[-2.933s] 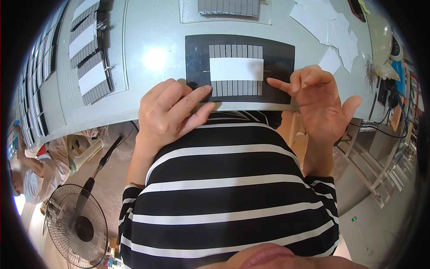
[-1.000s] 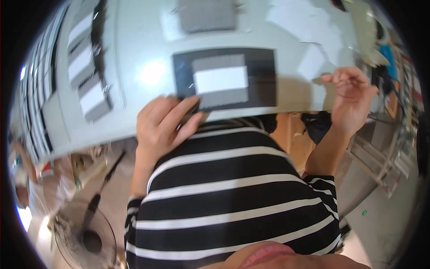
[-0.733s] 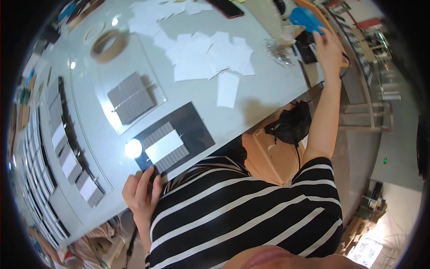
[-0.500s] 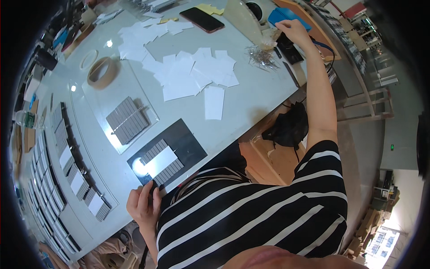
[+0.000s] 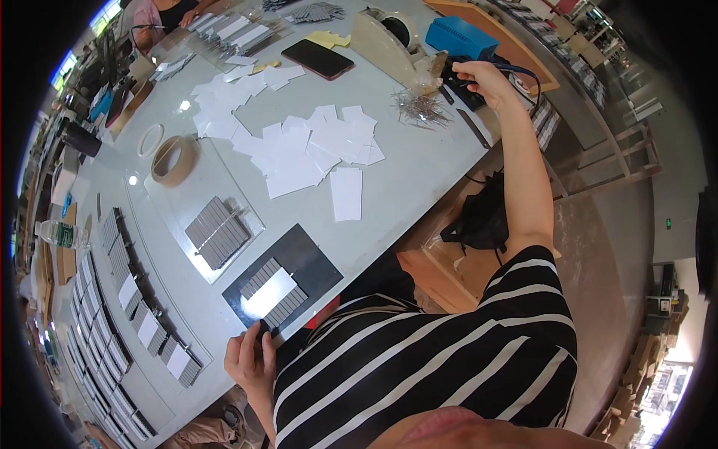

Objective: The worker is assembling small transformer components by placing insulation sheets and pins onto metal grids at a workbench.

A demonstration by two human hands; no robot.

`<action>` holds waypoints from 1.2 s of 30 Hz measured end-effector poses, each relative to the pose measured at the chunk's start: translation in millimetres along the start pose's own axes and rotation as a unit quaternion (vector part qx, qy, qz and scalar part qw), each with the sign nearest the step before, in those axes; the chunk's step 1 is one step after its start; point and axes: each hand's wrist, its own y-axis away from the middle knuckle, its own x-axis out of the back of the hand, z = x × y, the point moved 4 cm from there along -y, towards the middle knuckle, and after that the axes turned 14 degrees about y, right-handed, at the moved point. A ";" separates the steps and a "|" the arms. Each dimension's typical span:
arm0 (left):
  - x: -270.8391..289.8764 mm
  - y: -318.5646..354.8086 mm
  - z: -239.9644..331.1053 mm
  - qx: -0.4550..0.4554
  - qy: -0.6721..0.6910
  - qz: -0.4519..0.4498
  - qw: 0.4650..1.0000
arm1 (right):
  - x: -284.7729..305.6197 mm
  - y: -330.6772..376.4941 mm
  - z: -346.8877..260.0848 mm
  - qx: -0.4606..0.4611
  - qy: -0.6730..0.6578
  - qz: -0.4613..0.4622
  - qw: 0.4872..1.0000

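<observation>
At the near edge of a dark square plate (image 5: 318,258) my left hand (image 5: 250,359) is closed, with a small black thing at its fingertips that I cannot make out. On the plate lies a row of grey strips (image 5: 288,308) with a white paper label (image 5: 269,293) across it and a thin wire showing at one end. My right hand (image 5: 486,84) reaches to the far right, fingers pinched on a slim pen-like tool (image 5: 512,68) with a dark cord. Near that hand are a tape dispenser (image 5: 389,52), a blue box (image 5: 460,39) and a heap of thin metal wires (image 5: 421,109).
White paper pieces (image 5: 299,153) spread over the table's middle, a phone (image 5: 318,59) beyond them. Left of the plate are another grey strip block (image 5: 217,232), a tape roll (image 5: 173,161) and rows of finished-looking strip blocks (image 5: 161,329). A person (image 5: 168,15) sits opposite.
My right hand has drawn back slightly toward me, and the corded tool now shows in it. The left hand stays at the plate's edge. The whole view has shifted a little.
</observation>
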 end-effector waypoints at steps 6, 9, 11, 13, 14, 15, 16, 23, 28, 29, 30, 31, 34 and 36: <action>1.3 2.8 -0.8 -0.009 -0.009 0.007 1.000 | -8.4 11.0 10.0 0.018 -0.039 0.001 0.999; -0.7 2.7 -2.0 -0.015 -0.014 0.012 1.000 | -8.5 9.8 18.6 0.031 -0.044 0.006 0.999; 0.5 3.1 -2.6 -0.020 -0.014 0.022 0.999 | -8.4 11.9 16.2 0.032 -0.039 0.015 0.999; 0.6 2.0 -1.5 -0.021 -0.019 0.024 0.999 | -7.6 15.9 15.2 0.031 -0.035 0.022 0.999; 0.6 1.5 -1.1 -0.021 -0.023 0.025 0.999 | -6.7 19.0 13.6 0.029 -0.027 0.017 0.999; 0.3 1.1 -1.1 -0.021 -0.025 0.024 0.999 | -6.2 20.2 13.2 0.028 -0.020 0.011 0.999; 0.1 0.9 -1.0 -0.023 -0.026 0.024 0.999 | -5.3 20.6 16.1 0.027 -0.021 0.011 0.999; 0.7 1.5 -2.9 -0.013 -0.036 0.026 0.999 | -8.8 22.3 26.0 0.030 -0.029 0.003 0.999; -1.1 0.7 -3.7 -0.007 -0.035 0.027 0.999 | -12.0 21.1 27.3 0.032 -0.027 0.003 0.999; -1.7 -0.3 -3.9 -0.001 -0.028 0.028 0.999 | -11.7 19.6 28.4 0.034 -0.024 0.010 0.999; -2.8 -1.8 -3.7 -0.004 -0.028 0.029 0.999 | -11.5 17.4 29.5 0.036 -0.020 0.017 0.999; -3.1 -2.0 -3.6 -0.006 -0.030 0.032 0.999 | -15.8 14.7 32.4 0.037 -0.022 0.018 0.999; -2.3 -0.8 -5.1 -0.006 -0.033 0.042 0.999 | -26.0 4.7 25.7 0.061 0.026 0.081 0.995; 0.6 1.3 -8.4 0.004 -0.041 0.045 0.998 | -25.3 3.2 8.1 0.003 0.314 0.242 0.918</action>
